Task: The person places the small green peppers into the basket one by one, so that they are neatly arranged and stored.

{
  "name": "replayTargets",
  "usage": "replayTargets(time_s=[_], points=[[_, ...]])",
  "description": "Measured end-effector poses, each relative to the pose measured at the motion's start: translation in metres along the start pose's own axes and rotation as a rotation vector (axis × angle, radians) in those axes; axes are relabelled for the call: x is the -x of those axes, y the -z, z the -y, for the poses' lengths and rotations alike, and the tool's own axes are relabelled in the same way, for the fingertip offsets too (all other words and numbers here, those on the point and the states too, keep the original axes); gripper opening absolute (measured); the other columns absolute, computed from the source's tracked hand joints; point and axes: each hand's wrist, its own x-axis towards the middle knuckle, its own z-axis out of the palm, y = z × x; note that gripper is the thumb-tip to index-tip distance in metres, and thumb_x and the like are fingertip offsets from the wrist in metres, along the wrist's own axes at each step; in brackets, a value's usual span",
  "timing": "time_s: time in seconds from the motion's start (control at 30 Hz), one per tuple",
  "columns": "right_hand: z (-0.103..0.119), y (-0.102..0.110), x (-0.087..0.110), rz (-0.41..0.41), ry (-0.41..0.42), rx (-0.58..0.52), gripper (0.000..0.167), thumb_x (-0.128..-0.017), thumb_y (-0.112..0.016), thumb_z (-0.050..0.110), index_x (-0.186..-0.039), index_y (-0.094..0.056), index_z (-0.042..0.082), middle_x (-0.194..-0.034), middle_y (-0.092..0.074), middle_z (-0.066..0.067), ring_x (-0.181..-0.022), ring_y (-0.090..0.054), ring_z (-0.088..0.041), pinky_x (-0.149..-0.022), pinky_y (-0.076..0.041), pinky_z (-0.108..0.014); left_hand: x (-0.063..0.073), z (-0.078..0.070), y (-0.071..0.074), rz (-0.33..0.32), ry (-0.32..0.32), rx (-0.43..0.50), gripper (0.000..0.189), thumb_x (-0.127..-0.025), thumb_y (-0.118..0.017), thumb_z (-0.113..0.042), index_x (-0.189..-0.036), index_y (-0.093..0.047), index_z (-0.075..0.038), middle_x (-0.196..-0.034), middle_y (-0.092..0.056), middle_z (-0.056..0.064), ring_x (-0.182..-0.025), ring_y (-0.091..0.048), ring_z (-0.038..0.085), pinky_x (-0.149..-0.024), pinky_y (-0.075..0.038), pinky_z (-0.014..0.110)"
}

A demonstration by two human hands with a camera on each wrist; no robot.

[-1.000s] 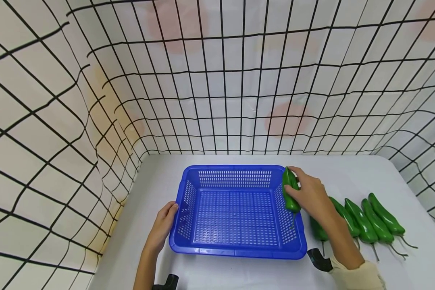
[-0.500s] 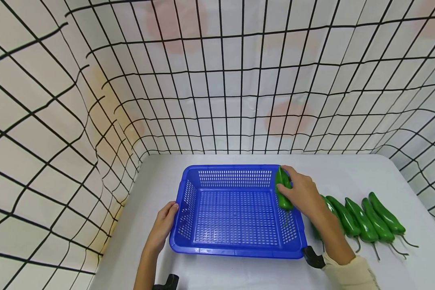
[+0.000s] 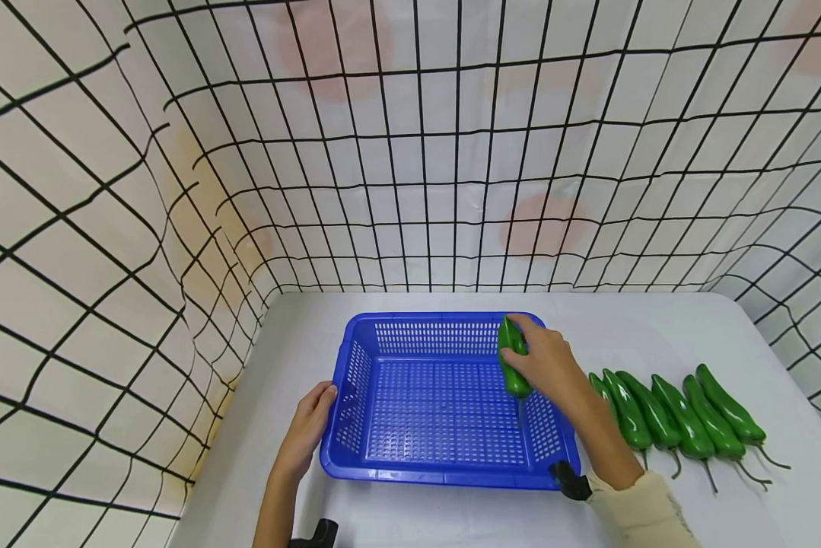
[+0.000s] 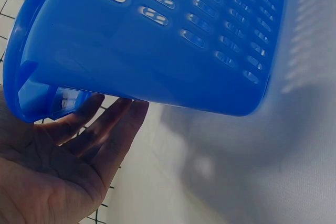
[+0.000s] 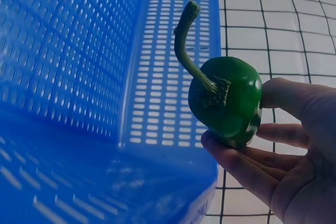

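Observation:
My right hand pinches a glossy green chili pepper over the right part of the blue plastic basket. In the right wrist view, the pepper points its curved stem towards the camera, with the thumb on one side and fingertips beneath. On the basket's left rim, my left hand holds on with its thumb over the edge. Its fingers reach under the rim to the outer wall in the left wrist view, where the thumb is hidden. No pepper shows inside the basket.
Several more green peppers lie side by side on the white table, right of the basket; my right arm partly covers the nearest. A black wire grid closes off the back and sides. Black wrist mounts sit near both hands.
My right hand has carried the pepper leftwards, from the basket's right rim to over its inside. More of the table peppers now show behind the arm. The left hand and basket stay put.

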Motion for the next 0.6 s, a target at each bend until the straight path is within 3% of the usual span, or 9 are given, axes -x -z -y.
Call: replayTargets(time_s=[0.43,0.6], points=[[0.008,-0.015,-0.011,0.04,0.063,0.035,0.056,-0.092,-0.065,0.014,-0.145,-0.047,0.006,-0.114,-0.065,-0.024,-0.088,-0.065,-0.034,-0.058,-0.057,-0.034,0.002,-0.002,0.0,0.015,-0.003,0.015,0.038,-0.108,-0.04,-0.023,-0.128,-0.055,0.005,-0.108,-0.062,0.021,-0.091,-0.058,0.025,-0.078,-0.05,0.029],[0.008,-0.022,-0.012,0.07,0.086,0.011,0.054,-0.092,-0.064,0.012,-0.144,-0.051,0.01,-0.11,-0.066,-0.02,-0.077,-0.064,-0.025,-0.05,-0.052,-0.027,0.003,-0.003,0.0,0.017,-0.004,0.008,0.038,-0.108,-0.04,-0.024,-0.129,-0.055,0.005,-0.109,-0.062,0.02,-0.092,-0.058,0.025,-0.079,-0.049,0.03]])
